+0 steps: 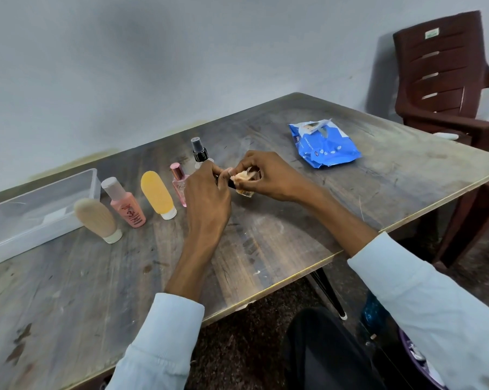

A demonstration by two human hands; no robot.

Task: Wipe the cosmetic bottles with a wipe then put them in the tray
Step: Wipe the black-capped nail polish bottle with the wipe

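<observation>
Two hands work near the middle of the surface (266, 235), well right of the tray (18, 220); the left hand (206, 195) pinches the dark top of a small bottle (244, 192), and the right hand (268, 175) holds a wipe (242, 175) wrapped round it; this looks like the wiping step; next, the bottle should go into the tray, past the five bottles standing just right of the tray.

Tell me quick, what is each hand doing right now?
Left hand: fingers curled, pinching the small bottle.
Right hand: fingers curled, holding the same small bottle.
</observation>
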